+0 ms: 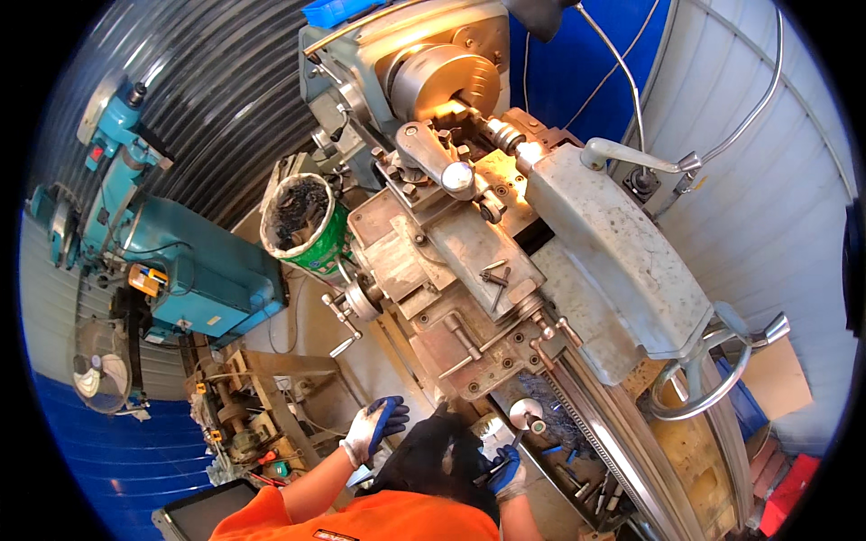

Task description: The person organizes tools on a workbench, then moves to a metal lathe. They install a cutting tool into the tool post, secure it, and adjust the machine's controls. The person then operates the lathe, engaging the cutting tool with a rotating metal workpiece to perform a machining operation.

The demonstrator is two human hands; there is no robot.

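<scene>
My left hand, in a white glove with blue-coated fingers, is held out at the lower middle with fingers stretched and nothing in it. My right hand, also gloved, is closed beside my dark trousers at the lathe's edge. From it sticks a dark rod-like tool whose kind I cannot make out. Just beyond it, a round metal disc with a knob lies by the chip tray. A T-handled wrench rests on the lathe carriage. Small dark keys lie on the compound slide.
The lathe's chuck and tailstock fill the far middle and right, with a large handwheel at the end. A bucket of metal chips stands left of the carriage. Further left are a teal machine and a fan.
</scene>
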